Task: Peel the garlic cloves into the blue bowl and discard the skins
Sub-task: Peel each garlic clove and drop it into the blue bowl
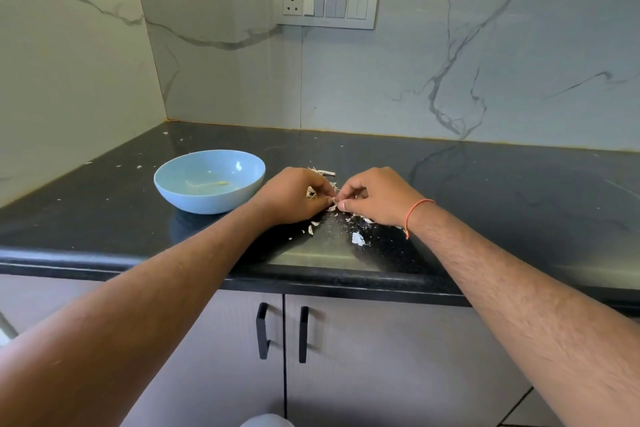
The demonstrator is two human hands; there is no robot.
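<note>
At frame centre, the left hand (294,196) and right hand (372,196) are pinching one garlic clove (333,200) between their fingers. The blue bowl (180,192), centre-left on the bench (485,204), is holding few cloves. Skins (358,238) are awaiting disposal.

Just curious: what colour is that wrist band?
Orange, on the right wrist band; head view.
</note>
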